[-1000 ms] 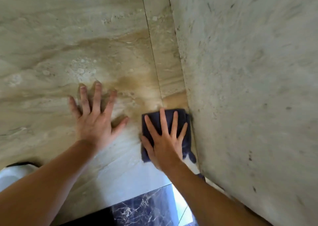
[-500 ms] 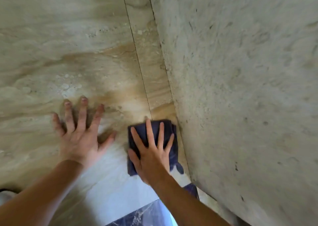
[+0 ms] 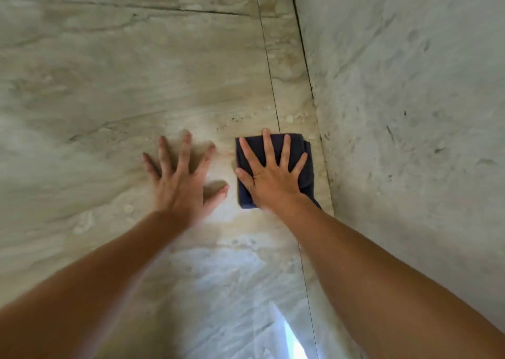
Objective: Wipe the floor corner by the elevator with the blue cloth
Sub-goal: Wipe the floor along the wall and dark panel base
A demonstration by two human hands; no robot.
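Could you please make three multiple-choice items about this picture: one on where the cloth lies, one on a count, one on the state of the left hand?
1. Where does the cloth lie?
A. On the floor, close beside the wall
B. Hung on the wall
C. Under the left hand

2. How many hands touch the cloth?
A. None
B. One
C. Two

3. In what state is the left hand?
A. Closed in a fist
B. Holding a second cloth
C. Open, with fingers spread, on the bare floor

Answers:
1 A: the cloth is flat on the floor next to the foot of the wall.
2 B: only the right hand presses on it.
3 C: the left hand is spread on stone, apart from the cloth, and holds nothing.
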